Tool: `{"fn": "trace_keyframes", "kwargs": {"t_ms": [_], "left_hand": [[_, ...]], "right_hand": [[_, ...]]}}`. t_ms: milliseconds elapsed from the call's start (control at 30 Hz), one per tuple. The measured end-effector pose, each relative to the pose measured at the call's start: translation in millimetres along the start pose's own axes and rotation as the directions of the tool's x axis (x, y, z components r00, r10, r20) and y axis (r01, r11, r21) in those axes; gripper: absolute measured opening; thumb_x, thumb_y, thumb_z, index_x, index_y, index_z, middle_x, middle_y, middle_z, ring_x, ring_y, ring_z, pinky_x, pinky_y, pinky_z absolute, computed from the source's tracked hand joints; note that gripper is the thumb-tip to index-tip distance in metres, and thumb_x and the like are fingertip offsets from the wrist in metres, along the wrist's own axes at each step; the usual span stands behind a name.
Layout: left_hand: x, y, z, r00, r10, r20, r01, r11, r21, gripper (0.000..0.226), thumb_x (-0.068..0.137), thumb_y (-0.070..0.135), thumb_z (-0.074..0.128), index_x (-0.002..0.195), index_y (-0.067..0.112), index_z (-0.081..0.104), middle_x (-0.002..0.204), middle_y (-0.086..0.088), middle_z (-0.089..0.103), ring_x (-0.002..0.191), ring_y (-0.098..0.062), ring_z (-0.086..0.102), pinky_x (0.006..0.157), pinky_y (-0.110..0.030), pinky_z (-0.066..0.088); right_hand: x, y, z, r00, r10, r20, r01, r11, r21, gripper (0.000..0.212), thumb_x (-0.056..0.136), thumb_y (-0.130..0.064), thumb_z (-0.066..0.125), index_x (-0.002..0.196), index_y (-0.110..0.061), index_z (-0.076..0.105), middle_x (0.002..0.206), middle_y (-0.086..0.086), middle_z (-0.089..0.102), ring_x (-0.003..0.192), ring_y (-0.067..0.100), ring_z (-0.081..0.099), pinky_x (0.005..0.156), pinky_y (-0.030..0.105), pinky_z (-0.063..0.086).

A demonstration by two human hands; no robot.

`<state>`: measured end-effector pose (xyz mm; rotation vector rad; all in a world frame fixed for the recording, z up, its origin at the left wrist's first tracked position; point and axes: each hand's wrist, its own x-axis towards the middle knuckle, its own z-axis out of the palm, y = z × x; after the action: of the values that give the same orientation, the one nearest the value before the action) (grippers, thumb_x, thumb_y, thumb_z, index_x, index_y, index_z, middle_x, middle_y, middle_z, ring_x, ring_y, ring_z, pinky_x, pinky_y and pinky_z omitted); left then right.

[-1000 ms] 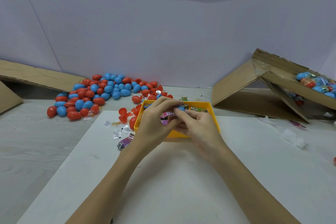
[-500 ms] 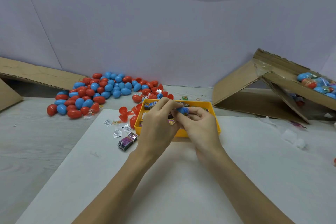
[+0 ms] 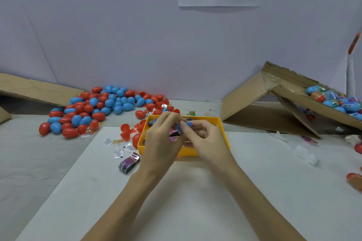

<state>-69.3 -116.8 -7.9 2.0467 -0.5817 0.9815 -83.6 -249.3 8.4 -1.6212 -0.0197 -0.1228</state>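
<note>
Both hands meet over a yellow tray (image 3: 225, 135) that holds small printed packets. My left hand (image 3: 162, 141) and my right hand (image 3: 207, 141) pinch a small blue plastic egg piece (image 3: 185, 126) between their fingertips, just above the tray. A pink packet (image 3: 174, 137) shows under the fingers inside the tray; whether a hand holds it I cannot tell. Most of the tray's inside is hidden by the hands.
A heap of red and blue plastic eggs (image 3: 94, 107) lies at the back left. Open red egg halves (image 3: 126, 133), small sachets (image 3: 118, 151) and a purple packet (image 3: 129, 162) lie left of the tray. A tilted cardboard box (image 3: 284, 103) with wrapped eggs stands right.
Both hands have risen slightly from inside the tray, and the blue egg piece now shows more clearly between the fingertips. The camera has tipped up a little.
</note>
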Motion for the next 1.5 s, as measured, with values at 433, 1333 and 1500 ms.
{"fn": "trace_keyframes", "kwargs": {"t_ms": [433, 1333, 1500], "left_hand": [[4, -25, -8, 0.984, -0.105, 0.141, 0.094, 0.992, 0.084, 0.028, 0.093, 0.038, 0.064, 0.109, 0.016, 0.072, 0.111, 0.006, 0.060, 0.104, -0.010, 0.058, 0.088, -0.024, 0.053], [85, -194, -18, 0.662, -0.698, 0.274, 0.181, 0.503, 0.845, 0.050, 0.088, 0.009, 0.064, 0.137, 0.015, 0.056, 0.149, -0.014, 0.039, 0.140, -0.037, 0.034, 0.113, -0.047, 0.040], [81, -199, -24, 0.653, -0.732, 0.194, 0.302, 0.486, 0.820, 0.038, 0.101, 0.018, 0.051, 0.139, 0.017, 0.053, 0.161, -0.023, 0.019, 0.144, -0.041, 0.029, 0.115, -0.049, 0.035]], "right_hand": [[62, -70, -116, 0.976, 0.181, -0.118, 0.008, 0.514, 0.858, 0.033, 0.106, -0.005, 0.047, 0.135, 0.009, 0.051, 0.122, 0.027, 0.066, 0.099, 0.031, 0.074, 0.071, 0.028, 0.062], [50, 32, -56, 0.961, 0.197, 0.194, -0.276, 0.664, 0.695, 0.026, 0.104, -0.003, 0.048, 0.115, 0.002, 0.071, 0.089, 0.011, 0.074, 0.074, 0.015, 0.073, 0.062, 0.024, 0.059], [51, 31, -55, 0.960, 0.204, 0.189, -0.278, 0.662, 0.696, 0.026, 0.103, -0.003, 0.049, 0.111, 0.002, 0.073, 0.087, 0.012, 0.074, 0.072, 0.015, 0.073, 0.061, 0.023, 0.059]]}}
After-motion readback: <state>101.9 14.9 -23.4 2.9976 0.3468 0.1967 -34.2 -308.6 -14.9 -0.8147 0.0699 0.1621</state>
